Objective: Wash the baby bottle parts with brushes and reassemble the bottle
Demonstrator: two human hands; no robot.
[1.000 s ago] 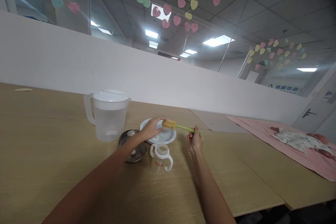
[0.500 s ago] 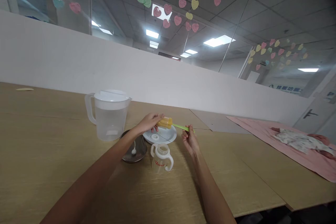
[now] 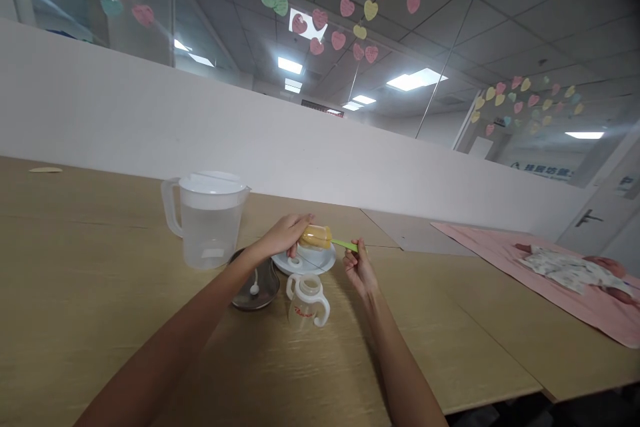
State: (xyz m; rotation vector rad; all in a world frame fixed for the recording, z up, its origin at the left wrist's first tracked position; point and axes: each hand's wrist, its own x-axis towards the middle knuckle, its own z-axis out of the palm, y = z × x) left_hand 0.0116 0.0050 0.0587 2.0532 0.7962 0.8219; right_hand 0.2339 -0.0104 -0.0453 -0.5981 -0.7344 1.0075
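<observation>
My left hand (image 3: 287,235) grips a yellow, partly clear cup-shaped piece (image 3: 316,236), tipped on its side over a white plate. In my right hand (image 3: 360,269) is a thin green handle (image 3: 345,245), pinched between thumb and fingers; its far end meets the open end of the yellow piece, and whatever is inside is hard to make out. Below, a white ring (image 3: 295,262) rests on the white plate (image 3: 327,263). Nearer to me stands a clear baby bottle (image 3: 303,310) without a lid, with white handles (image 3: 323,312) on both sides.
A lidded clear pitcher (image 3: 210,227) stands at the left. Beside the plate, a metal kidney dish (image 3: 267,297) holds a white straw with a weighted end (image 3: 255,288). Toward the right, a doll-like figure in patterned clothes (image 3: 560,267) lies on a pink cloth (image 3: 480,250). A white wall (image 3: 125,113) bounds the table.
The yellow piece has shifted slightly to the right and turned a little. My right hand has drawn marginally closer to it with the green handle.
</observation>
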